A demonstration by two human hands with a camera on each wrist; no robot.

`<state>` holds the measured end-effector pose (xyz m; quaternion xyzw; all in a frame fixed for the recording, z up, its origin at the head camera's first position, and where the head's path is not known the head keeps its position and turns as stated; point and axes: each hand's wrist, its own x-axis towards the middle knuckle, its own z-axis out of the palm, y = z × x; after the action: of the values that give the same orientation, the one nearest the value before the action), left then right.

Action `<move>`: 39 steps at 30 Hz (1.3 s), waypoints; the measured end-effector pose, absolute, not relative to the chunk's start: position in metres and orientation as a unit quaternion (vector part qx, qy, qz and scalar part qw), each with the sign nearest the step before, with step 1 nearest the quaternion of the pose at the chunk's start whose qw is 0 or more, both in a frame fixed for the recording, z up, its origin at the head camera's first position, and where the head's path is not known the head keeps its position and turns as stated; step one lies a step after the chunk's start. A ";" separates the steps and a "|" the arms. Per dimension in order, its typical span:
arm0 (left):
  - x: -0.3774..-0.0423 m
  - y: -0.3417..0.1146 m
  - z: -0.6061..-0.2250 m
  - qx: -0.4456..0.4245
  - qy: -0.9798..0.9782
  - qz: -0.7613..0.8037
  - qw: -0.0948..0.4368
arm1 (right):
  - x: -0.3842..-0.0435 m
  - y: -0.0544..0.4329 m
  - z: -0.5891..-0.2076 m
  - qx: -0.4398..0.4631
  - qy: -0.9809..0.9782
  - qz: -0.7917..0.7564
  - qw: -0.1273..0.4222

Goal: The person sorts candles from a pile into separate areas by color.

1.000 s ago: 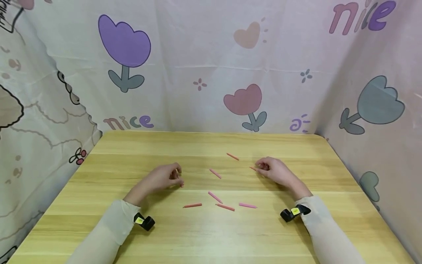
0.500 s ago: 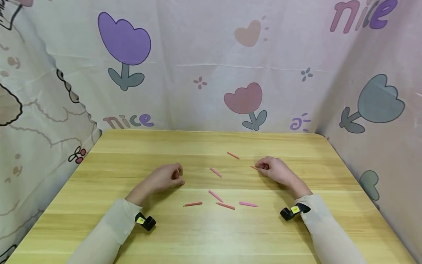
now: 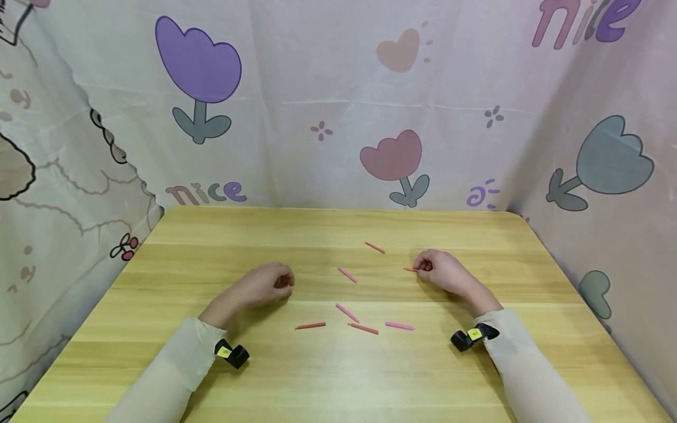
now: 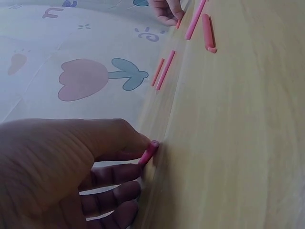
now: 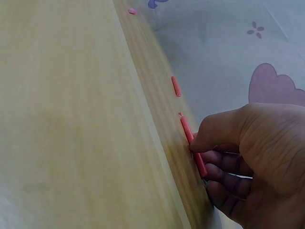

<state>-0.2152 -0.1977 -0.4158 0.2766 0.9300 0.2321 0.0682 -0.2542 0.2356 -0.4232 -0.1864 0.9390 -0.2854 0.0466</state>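
From my head camera I see six loose candles, red and pink, lying on the desk around the middle, with the left hand and right hand on either side. On the left wrist feed, the fingers pinch a pink candle low at the desk; I can't tell whether it touches. My right wrist feed shows fingers gripping a red candle, wick end exposed, near another red candle.

between the hands i see pink sticks and red sticks on a yellow wood-grained worktop; beyond the hands, pale cloth with purple, pink and grey-blue tulips.
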 end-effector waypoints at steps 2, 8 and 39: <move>-0.215 -0.198 -0.416 0.281 0.930 0.228 0.064 | -0.254 0.236 -0.423 -0.188 0.937 -0.288 0.052; -0.215 -0.198 -0.417 0.284 0.931 0.224 0.046 | -0.254 0.235 -0.422 -0.184 0.935 -0.297 0.059; -0.218 -0.200 -0.423 0.264 0.932 0.248 0.028 | -0.255 0.239 -0.421 -0.198 0.929 -0.304 0.070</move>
<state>-0.2181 -0.1995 -0.4235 0.2642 0.9318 0.2475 0.0276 -0.2547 0.2394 -0.4208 -0.1982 0.9291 -0.3043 0.0697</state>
